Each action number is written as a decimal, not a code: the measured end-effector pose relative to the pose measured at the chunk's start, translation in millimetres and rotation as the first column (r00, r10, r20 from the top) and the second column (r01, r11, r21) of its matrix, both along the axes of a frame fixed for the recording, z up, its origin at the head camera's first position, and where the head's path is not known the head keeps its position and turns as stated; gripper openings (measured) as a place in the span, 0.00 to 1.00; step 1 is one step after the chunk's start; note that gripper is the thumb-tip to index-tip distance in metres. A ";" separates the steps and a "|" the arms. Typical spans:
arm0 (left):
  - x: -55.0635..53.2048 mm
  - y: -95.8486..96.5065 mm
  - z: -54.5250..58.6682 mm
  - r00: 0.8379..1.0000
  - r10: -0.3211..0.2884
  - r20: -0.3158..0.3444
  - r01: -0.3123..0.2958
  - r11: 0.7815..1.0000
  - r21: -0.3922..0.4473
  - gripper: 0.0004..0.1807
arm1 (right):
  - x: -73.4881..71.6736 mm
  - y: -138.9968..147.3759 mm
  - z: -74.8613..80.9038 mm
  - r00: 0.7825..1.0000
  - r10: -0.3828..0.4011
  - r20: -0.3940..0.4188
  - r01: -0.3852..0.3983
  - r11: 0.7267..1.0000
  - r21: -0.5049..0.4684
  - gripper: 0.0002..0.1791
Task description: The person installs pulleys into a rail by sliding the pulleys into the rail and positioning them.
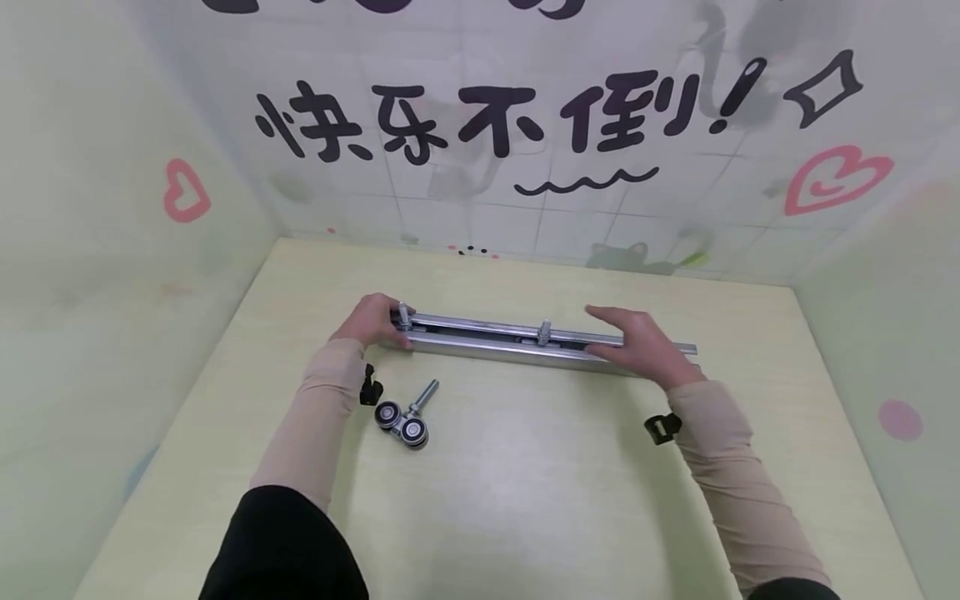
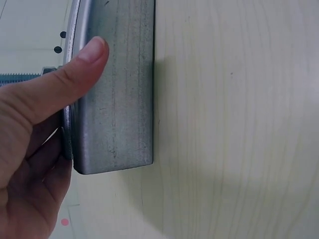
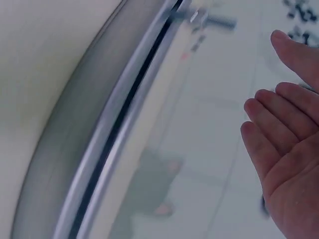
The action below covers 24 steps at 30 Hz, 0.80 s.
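Observation:
A silvery metal channel rail (image 1: 480,343) lies lengthwise across the table, its slot facing up. My left hand (image 1: 367,321) grips its left end; in the left wrist view the thumb presses the flat side of the rail (image 2: 117,109) and the fingers go behind it. Beside that hand a threaded bolt (image 1: 403,315) stands up from the slot, and a second bolt (image 1: 544,333) rises near the middle. Over the rail's right part is my right hand (image 1: 643,342), fingers spread. The right wrist view shows its palm (image 3: 299,184) apart from the rail (image 3: 70,144), holding nothing.
A roller trolley (image 1: 402,423) with two wheel pairs and a threaded stem lies on the pale wooden table (image 1: 525,467), nearer than the rail. Printed wall panels (image 1: 465,200) border the table at the back and both sides.

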<state>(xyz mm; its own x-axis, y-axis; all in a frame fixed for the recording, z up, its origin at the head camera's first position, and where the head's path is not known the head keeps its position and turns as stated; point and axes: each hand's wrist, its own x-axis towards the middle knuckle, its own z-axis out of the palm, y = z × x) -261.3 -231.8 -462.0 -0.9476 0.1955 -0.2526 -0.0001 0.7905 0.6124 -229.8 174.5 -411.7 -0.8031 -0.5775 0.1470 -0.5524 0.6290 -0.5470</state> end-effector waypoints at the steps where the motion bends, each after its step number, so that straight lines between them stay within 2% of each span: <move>1: -0.1 0.2 -0.2 1.000 0.000 -0.002 0.000 1.000 -0.001 0.34 | 1.7 -12.0 2.8 0.999 0.038 -0.013 -0.038 0.999 -0.013 0.30; 6: -1.4 -0.2 -2.2 1.000 0.000 -0.027 0.000 1.000 -0.013 0.34 | 7.3 -72.9 4.7 0.975 0.221 -0.030 -0.222 0.975 -0.027 0.27; 11: -2.0 0.3 -1.1 1.000 0.018 -0.014 -0.018 1.000 -0.005 0.34 | 9.1 -126.3 -11.1 0.937 0.349 0.002 -0.349 0.936 0.052 0.25; 18: -2.7 2.5 0.1 0.999 0.031 0.011 -0.030 1.000 -0.001 0.33 | 11.8 -167.9 -41.9 0.905 0.412 0.101 -0.423 0.897 0.128 0.25; 24: -3.7 0.2 0.0 1.000 0.023 -0.015 -0.023 0.999 -0.024 0.33 | 14.8 -188.1 -57.9 0.891 0.451 0.057 -0.454 0.873 0.179 0.24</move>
